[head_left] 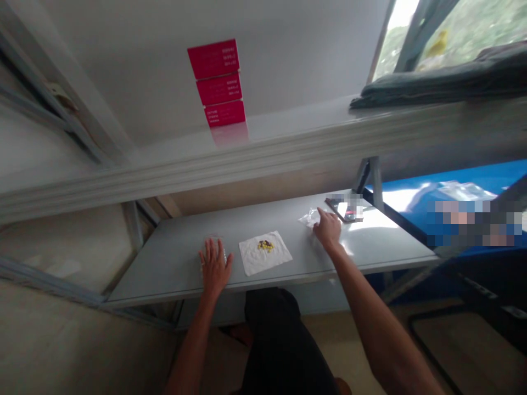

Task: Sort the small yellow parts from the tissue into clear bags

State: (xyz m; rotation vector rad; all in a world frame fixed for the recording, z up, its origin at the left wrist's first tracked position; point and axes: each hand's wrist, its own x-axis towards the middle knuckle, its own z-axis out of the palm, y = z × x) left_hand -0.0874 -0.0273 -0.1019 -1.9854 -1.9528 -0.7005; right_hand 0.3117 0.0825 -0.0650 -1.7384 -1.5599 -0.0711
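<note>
Your left hand (pixel 214 267) lies palm-down, fingers spread wide and pointing away from you, over a mostly hidden clear item (pixel 225 255) on the table (pixel 164 258). Your right hand (pixel 329 229) is at a clear bag (pixel 307 218), index finger extended; can't tell if it grips. Bag's long axis unclear. Cloth (pixel 252 262) between hands, long axis left-right, right end farther off, yellow-and-dark bits (pixel 265 246) heaped on it.

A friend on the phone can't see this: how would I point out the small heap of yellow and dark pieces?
On the long grey tabletop, look between the person's left hand and right hand. A white, roughly square, cloth-like sheet lies there. The heap sits on it, its yellow standing out, unlike the crumpled clear plastic by the right hand.
</note>
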